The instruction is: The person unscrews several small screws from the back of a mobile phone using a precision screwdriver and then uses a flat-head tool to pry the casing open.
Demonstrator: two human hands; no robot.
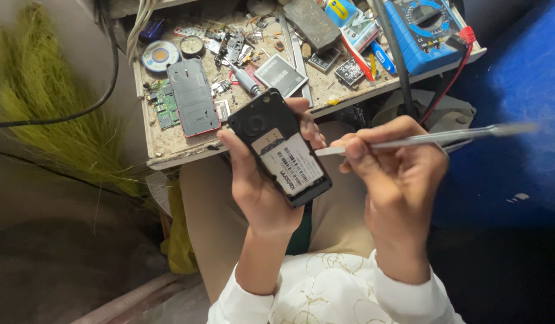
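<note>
Your left hand [259, 186] grips the open-backed black phone [280, 147]; your right hand [394, 171] pinches metal tweezers [421, 139], their tip just beside the phone's right edge.

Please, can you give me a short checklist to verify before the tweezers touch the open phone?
1. Left hand grips the phone firmly: ok.
2. Phone's back is open and its labelled battery is exposed: ok.
3. Right hand holds the tweezers securely: ok.
4. Tweezers tip is at the phone's right edge: ok, but contact cannot tell.
5. Phone rests on a support: not ok, held in the air above the lap.
6. Removed back cover lies safely on the workbench: ok.
</note>
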